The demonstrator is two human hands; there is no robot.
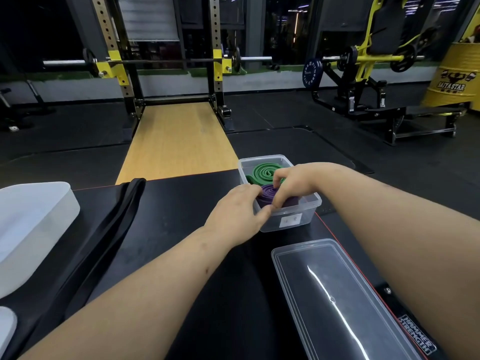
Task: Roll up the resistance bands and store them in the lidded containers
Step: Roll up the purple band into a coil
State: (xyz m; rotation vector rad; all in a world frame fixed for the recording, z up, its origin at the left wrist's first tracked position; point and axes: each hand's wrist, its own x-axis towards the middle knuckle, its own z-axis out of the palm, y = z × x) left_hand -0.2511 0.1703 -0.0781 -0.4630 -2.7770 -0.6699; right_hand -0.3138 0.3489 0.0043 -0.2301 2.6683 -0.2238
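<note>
2 rolled bands (261, 174) in 1 container (272, 225)

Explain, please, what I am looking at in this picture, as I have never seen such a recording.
No machine here: a person wears a camera on the head, so the one picture looks forward and down at their own arms. The left hand and right hand both hold a purple roll of resistance band inside a clear container, next to a green roll. Its lid lies nearer on the black surface. A black band, not rolled, and a white box lie to the left.
</note>
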